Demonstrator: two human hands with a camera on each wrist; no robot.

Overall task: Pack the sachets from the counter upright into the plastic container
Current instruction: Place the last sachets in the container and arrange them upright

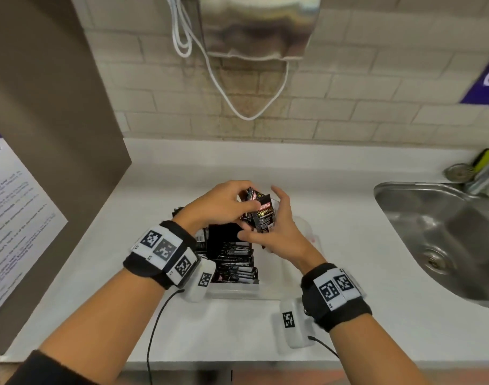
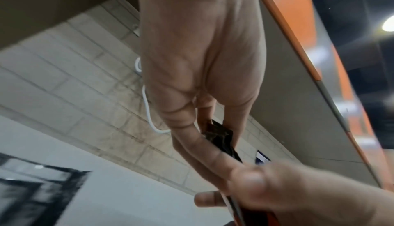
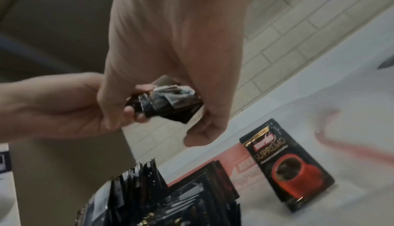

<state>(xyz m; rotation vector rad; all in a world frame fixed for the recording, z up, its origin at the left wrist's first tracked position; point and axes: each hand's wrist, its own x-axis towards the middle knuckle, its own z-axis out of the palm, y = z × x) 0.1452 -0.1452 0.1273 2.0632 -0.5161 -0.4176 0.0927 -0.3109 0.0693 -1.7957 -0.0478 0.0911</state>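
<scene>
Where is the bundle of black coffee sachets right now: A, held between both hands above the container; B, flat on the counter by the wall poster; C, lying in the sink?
A: the left hand and right hand both grip the coffee sachets above the plastic container.

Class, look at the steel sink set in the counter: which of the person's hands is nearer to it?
Right. The right hand is on the side of the held sachets facing the sink; the left hand grips them from the far side.

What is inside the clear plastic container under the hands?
The plastic container holds rows of upright black sachets. Both hands, left hand and right hand, with their held bunch, cover its far end.
</scene>
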